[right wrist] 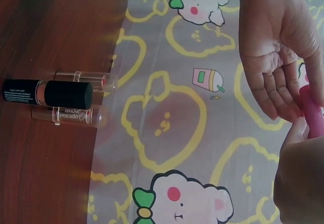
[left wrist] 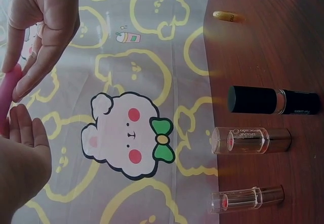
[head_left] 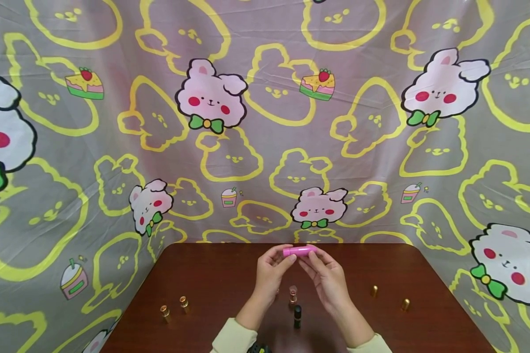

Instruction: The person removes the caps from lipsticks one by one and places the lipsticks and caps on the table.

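Above the far half of the table, both hands hold a glossy pink bullet-shaped tube [head_left: 299, 251], which lies roughly level. My left hand [head_left: 271, 274] pinches its left end between thumb and fingers. The tapered right end is pinched by my right hand [head_left: 329, 279]. In the left wrist view the pink tube [left wrist: 7, 95] is partly cut off by the frame's edge. Below the hands stand a black lipstick [head_left: 298, 316] and a clear-capped lipstick [head_left: 293, 295]. Another clear-capped lipstick [left wrist: 248, 198] is mostly hidden behind my left wrist in the head view.
At the table's left stand two gold tubes [head_left: 184, 304]. Two small gold pieces [head_left: 374, 291] with rounded tops stand at the right. A patterned cloth [head_left: 265, 137] hangs behind and beside the brown table [head_left: 194, 264].
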A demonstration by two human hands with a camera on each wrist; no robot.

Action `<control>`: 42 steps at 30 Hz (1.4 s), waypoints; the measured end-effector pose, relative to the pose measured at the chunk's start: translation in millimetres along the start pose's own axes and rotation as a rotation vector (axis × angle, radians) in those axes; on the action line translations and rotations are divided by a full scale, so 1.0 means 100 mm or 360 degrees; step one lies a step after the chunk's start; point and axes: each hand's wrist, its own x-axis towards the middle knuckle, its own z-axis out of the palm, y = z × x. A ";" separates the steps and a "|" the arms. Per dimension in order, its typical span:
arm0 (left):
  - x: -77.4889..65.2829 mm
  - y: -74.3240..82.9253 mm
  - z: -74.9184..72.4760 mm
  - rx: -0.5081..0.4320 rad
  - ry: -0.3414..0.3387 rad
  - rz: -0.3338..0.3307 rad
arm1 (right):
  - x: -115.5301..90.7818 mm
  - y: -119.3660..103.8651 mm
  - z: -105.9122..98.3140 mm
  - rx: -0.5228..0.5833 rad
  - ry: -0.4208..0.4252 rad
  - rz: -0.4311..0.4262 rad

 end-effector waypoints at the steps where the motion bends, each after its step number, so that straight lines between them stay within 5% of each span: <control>1: 0.00 0.00 0.00 0.0003 0.0001 0.0000 | 0.00 0.00 0.00 0.0000 -0.0001 -0.0001; 42: -0.03 -0.01 -0.09 0.0121 0.0016 -0.0011 | -0.02 0.07 -0.04 -0.0221 -0.0027 -0.0103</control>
